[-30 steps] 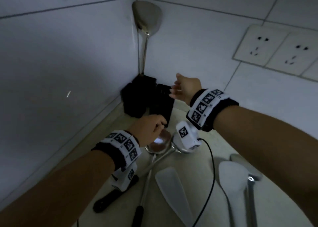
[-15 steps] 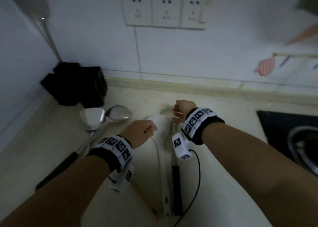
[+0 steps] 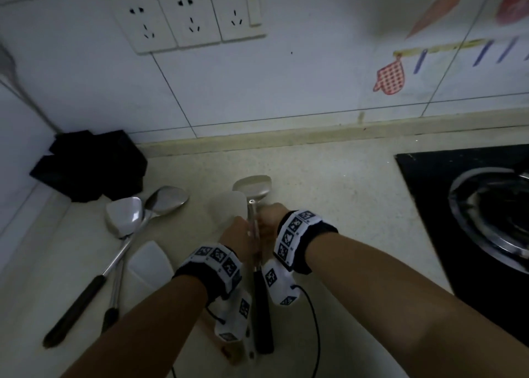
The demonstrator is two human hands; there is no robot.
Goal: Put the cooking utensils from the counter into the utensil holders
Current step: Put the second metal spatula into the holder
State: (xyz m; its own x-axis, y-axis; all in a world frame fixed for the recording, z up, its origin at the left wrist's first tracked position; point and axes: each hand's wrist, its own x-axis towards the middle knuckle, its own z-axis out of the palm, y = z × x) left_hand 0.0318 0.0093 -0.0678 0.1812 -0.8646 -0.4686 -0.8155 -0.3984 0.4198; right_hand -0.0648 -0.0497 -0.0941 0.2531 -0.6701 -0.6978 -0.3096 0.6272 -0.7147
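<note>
Two black utensil holders [image 3: 88, 165] stand in the back left corner of the counter. A metal spatula [image 3: 253, 187] with a black handle lies mid-counter, and my right hand [image 3: 269, 220] is closed around its shaft. Right beside it lies a white spatula [image 3: 230, 208]; my left hand [image 3: 237, 237] is closed over its neck, touching my right hand. To the left lie a metal ladle [image 3: 124, 215], a metal spoon [image 3: 167, 197] and a second white spatula [image 3: 148, 266], their handles pointing toward me.
A black gas stove [image 3: 486, 211] fills the right side. One long utensil [image 3: 8, 62] rises from the holders at the far left, blurred. Wall sockets [image 3: 189, 16] sit on the tiled wall behind. A thin black cable [image 3: 316, 329] hangs from my right wrist.
The view swung right from the corner holders to mid-counter. Both hands left the holders, came together over the two spatulas and closed on them.
</note>
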